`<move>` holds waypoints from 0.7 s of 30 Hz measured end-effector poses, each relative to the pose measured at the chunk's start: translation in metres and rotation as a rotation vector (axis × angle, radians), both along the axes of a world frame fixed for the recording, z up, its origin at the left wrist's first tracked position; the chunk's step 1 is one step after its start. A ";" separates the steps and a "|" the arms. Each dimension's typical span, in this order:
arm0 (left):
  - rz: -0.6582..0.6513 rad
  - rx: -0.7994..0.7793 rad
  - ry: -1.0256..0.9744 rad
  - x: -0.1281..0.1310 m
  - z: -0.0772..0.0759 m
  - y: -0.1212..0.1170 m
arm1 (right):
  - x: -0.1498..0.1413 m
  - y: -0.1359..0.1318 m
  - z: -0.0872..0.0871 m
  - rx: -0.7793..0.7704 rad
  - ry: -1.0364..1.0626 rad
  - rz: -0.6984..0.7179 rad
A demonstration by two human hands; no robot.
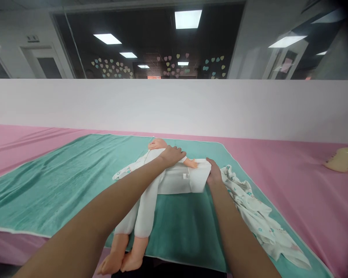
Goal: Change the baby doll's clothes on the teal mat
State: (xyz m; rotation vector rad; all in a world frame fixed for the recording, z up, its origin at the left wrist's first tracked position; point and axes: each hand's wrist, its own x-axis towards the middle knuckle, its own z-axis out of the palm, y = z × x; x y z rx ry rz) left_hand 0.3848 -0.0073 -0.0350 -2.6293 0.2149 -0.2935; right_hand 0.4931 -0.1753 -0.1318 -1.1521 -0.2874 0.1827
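Note:
A baby doll (146,200) in white clothes lies on its back on a teal towel (60,181), head away from me, bare feet toward me. My left hand (171,155) rests palm down on the doll's chest, fingers curled over it. My right hand (213,172) grips the edge of a white cloth (185,179) spread beside the doll's outstretched arm; its fingers are closed on the fabric.
A patterned white garment (261,220) lies crumpled on the towel's right side. The towel covers a pink sheet (292,173) on a long table. A white partition (174,104) stands behind. A beige object (343,159) sits at far right.

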 end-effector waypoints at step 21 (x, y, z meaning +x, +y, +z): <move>0.167 -0.167 -0.005 0.014 -0.026 -0.018 | -0.032 -0.008 0.032 0.288 0.119 0.280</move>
